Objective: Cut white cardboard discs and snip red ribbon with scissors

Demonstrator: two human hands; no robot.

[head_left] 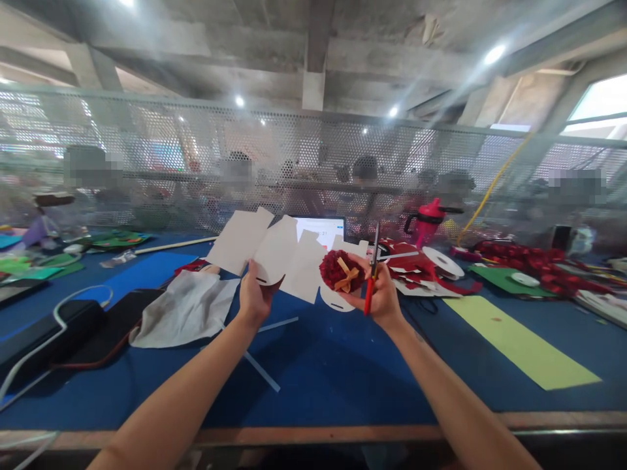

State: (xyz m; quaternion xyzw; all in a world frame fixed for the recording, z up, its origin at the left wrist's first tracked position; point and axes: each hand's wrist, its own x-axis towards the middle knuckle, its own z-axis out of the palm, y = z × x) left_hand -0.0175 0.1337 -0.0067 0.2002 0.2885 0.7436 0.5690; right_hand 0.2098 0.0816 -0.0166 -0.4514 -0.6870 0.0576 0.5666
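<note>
My left hand [255,297] grips a white card piece [277,251] with a rounded lower end and a dark slot near that edge. In my right hand [382,297] are red-handled scissors [372,277], blades pointing up. The same hand's fingers hold a dark red ruffled decoration [337,269] with a tan ribbon bow [346,275] on its front. Behind the decoration shows another white rounded piece [337,300] with a slot; whether the two are joined I cannot tell. More white card sheets [240,241] stand behind my left hand.
A grey cloth [189,310] and thin pale strips [262,372] lie on the blue table [333,385]. A lit screen [321,228], pink tumbler [430,222] and ribbon spool [442,262] stand farther back. Yellow-green paper [522,339] lies right; a black case [59,333] left. A perforated metal screen [294,150] closes the back.
</note>
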